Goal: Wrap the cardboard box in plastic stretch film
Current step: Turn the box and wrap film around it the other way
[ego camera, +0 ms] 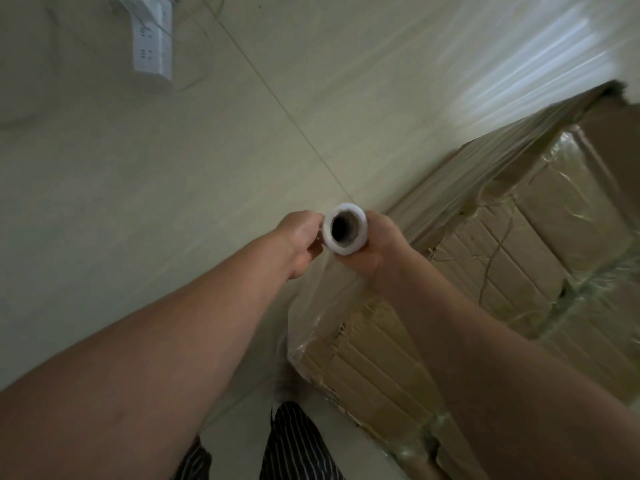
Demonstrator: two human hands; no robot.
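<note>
**Film roll clamped in both hands beside the box's near edge**

Seen end-on, hollow core towards the camera: the film roll, held above the floor, just beside the left edge of the cardboard box. Gripped from the left by the left hand, fingers curled round the barrel. Gripped from the right by the right hand, palm tight against it, fingertips hidden behind the roll.

Running from under the roll down to the box's near corner: a sheet of clear stretch film, glossy and faintly creased. Filling the right side of the view: the box itself, on the floor, already under wrinkled layers of film, with thicker bunched bands across its top. Torn, ragged cardboard at its far end.

In the way: both bare forearms, crossing the lower half of the view, with the right one covering much of the box's near top face. Between them at the bottom edge, striped trousers.

Further off, at top left on the floor: a white power strip, with a thin cable looping beside it. Cutting diagonally across the tiles towards the roll: one grout line. At top right, bright streaked glare on the floor.
</note>
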